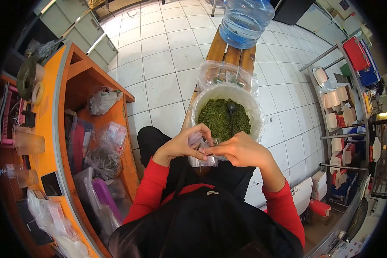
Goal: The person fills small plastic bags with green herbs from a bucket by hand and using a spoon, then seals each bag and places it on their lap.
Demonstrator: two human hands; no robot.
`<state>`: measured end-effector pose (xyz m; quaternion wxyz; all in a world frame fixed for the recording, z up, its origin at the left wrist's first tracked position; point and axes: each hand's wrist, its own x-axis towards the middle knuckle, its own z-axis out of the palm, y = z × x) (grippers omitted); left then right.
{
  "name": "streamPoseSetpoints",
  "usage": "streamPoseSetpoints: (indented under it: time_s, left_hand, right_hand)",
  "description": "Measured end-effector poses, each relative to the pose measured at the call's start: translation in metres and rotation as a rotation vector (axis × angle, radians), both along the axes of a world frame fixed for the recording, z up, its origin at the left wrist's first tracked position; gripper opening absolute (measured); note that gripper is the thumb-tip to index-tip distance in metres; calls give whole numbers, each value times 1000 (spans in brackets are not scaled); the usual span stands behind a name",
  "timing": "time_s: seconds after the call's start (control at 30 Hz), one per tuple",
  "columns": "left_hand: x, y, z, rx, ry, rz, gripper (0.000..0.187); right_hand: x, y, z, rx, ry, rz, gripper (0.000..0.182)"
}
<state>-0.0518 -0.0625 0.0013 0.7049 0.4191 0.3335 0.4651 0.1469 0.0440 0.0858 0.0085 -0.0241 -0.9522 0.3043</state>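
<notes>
In the head view, both hands meet over the person's lap, just at the near end of a wooden bench (232, 55) that runs away across the white tiled floor (159, 64). The left hand (181, 145) and the right hand (241, 149) together pinch a small clear plastic bag (201, 151), fingers closed on its upper edge, the rest of the bag hanging below between them. Directly beyond the hands, at the bench's near end, stands a white bucket (226, 92) lined with clear plastic and filled with dried green leaves (215, 118); a dark spoon (231, 112) stands in the leaves. A large blue water bottle (246, 19) sits at the bench's far end. To the left is an orange counter (51, 129) with shelves holding more plastic bags (103, 101).
</notes>
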Motion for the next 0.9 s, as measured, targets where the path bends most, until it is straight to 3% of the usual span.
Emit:
streamPoseSetpoints:
  time_s: [0.13,0.23,0.27,0.3,0.37,0.47,0.6,0.7,0.8,0.9]
  left_hand:
    - [3,0,15,-114,21,-81,64]
    - [6,1,1,-123,-28,9,56]
    - [5,1,2,-119,-25,94,54]
    - [3,1,5,-115,-22,178,53]
    - [2,3,2,-29,31,359,47]
    - [0,1,0,-78,127,535,41]
    - [4,1,-4,4,190,721,36]
    - [5,2,-10,100,253,839,34]
    - [8,4,-14,145,334,895,32]
    - [11,6,-6,117,441,874,33]
  right_hand:
    - [3,4,-4,-101,-33,43,43]
    - [1,15,-12,-504,256,-99,30]
    - [-1,39,-32,-473,429,-96,26]
    - [4,58,-51,-373,376,-356,27]
    - [16,90,-96,71,147,-566,34]
    - [25,103,-132,243,-135,-306,38]
    - [14,98,-136,254,-212,-225,30]
    - [13,103,-143,-7,92,-357,19]
    - [2,101,-150,-101,286,-681,11]
    - [0,85,-144,-132,178,-731,10]
